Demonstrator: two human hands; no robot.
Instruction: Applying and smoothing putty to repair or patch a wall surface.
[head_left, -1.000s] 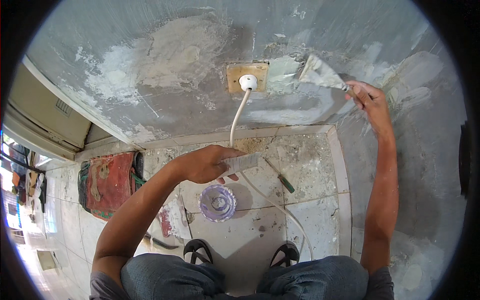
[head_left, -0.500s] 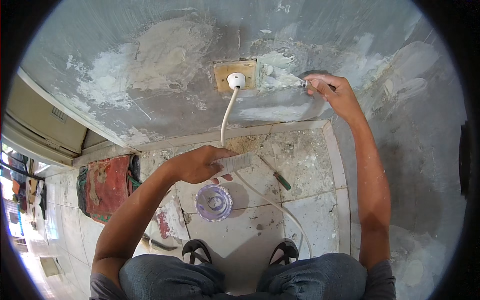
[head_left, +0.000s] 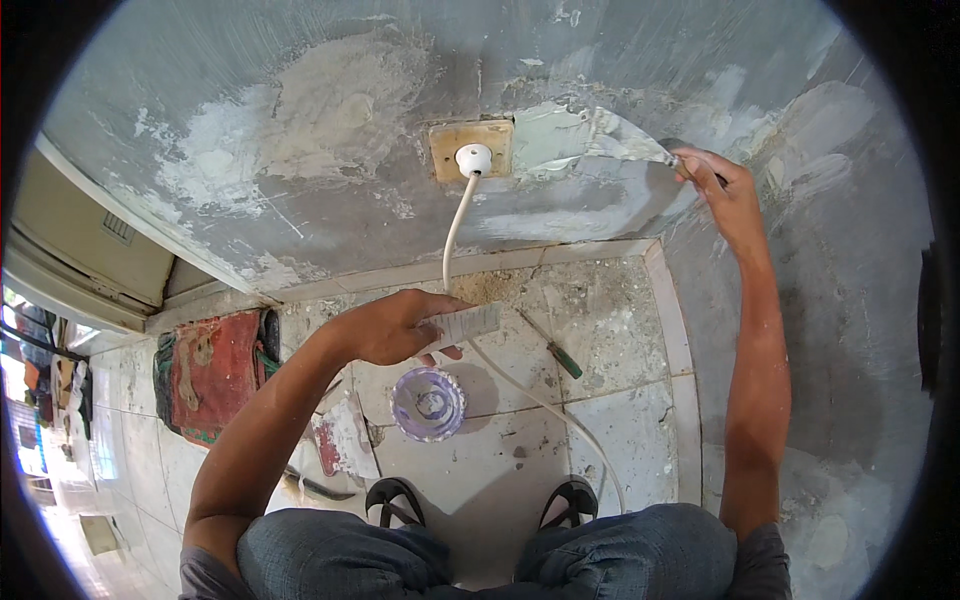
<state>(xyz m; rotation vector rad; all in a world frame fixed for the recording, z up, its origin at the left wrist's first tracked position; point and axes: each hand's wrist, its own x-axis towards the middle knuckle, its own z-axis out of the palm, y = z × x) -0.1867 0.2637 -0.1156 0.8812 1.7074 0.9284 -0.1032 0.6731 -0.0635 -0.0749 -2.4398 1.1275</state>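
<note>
My right hand (head_left: 732, 195) grips a putty knife (head_left: 630, 138) by its handle, the white-smeared blade lying against the grey wall. Left of the blade, a smooth patch of pale wet putty (head_left: 550, 138) reaches the yellowed socket plate (head_left: 442, 160). A round white plug (head_left: 473, 159) sits in that socket, its cable (head_left: 459, 220) hanging down. Lower, my left hand (head_left: 390, 328) is closed round a flat, pale grey rectangular piece (head_left: 468, 324), probably a spreader; its far side is hidden. Below that hand, a purple-and-white tub (head_left: 428, 434) with some putty stands on the floor.
A screwdriver with a green handle (head_left: 565, 360) lies on the dusty tiles. The cable runs across the floor past my right sandal (head_left: 570, 503). At left are a folded red mat (head_left: 215, 370), a putty-smeared red-and-white piece (head_left: 345, 440) and a dark curved tool (head_left: 322, 488).
My right hand has drawn the putty knife rightward along the wall, away from the socket. The putty beside the plate now looks smoother and wider. My left hand has hardly moved.
</note>
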